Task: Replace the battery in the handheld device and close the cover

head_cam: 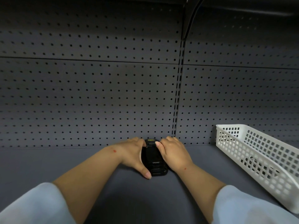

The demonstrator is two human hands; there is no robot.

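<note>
A black handheld device (153,159) lies back side up on the grey shelf, its long axis pointing away from me, with small white lettering on its back. My left hand (132,154) clasps its left side, thumb stretched down to the near corner. My right hand (173,154) grips its right side, and the thumb presses on the top part of the back near the far end. The back looks covered; no loose battery is in view.
A white perforated plastic basket (258,159) stands at the right on the grey shelf (48,162), with something dark dimly visible through its wall. A grey pegboard wall (97,94) rises right behind the device. Light blue sleeves cover my upper forearms.
</note>
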